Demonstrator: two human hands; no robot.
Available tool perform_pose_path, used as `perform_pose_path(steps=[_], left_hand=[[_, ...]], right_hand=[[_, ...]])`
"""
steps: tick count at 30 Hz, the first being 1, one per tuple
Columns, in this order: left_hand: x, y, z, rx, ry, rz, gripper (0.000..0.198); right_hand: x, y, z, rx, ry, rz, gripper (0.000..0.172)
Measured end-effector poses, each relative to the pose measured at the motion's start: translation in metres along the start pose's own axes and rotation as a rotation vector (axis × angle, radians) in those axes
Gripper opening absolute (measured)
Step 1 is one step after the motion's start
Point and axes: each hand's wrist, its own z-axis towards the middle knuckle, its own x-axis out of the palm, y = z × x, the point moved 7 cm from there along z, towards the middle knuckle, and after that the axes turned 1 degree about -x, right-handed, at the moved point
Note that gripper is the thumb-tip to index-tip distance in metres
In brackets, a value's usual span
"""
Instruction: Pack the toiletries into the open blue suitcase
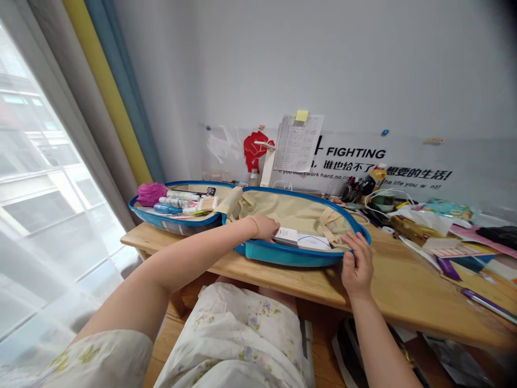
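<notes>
A blue-rimmed suitcase lies unfolded on the wooden table, its two beige-lined halves side by side. My left hand reaches over the front rim into the right half, at the left end of a white box. Its fingers are curled and partly hidden, so what they hold does not show. Beside that box lies another white box with a blue line on it. My right hand grips the suitcase's front right corner, fingers over the rim and thumb outside. A beige strap lies near it, inside.
The left half holds a pink mesh puff, a blue bottle, white tubes and a pack of cotton swabs. Right of the suitcase, the wooden table carries pens, cables, papers and bags. Curtains hang at the left.
</notes>
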Motion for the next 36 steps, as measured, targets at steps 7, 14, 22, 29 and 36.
perform_pose_path(steps=[7, 14, 22, 29, 36], left_hand=[[-0.035, 0.149, -0.055, -0.416, -0.354, -0.049, 0.039], [0.024, 0.276, -0.142, -0.826, -0.139, 0.074, 0.053], [0.049, 0.296, -0.139, -0.720, -0.009, 0.120, 0.054], [0.045, 0.291, -0.136, -0.718, 0.002, 0.152, 0.047], [-0.028, 0.238, -0.114, -0.622, -0.325, 0.159, 0.048]], right_hand=[[-0.001, 0.000, 0.000, 0.007, -0.009, 0.000, 0.033], [0.000, 0.000, 0.001, 0.034, 0.003, -0.006, 0.035], [0.000, -0.002, 0.000, 0.009, 0.005, -0.017, 0.032], [-0.001, -0.002, -0.001, 0.017, 0.001, -0.018, 0.032], [0.000, -0.001, -0.001, -0.004, 0.006, -0.003, 0.030]])
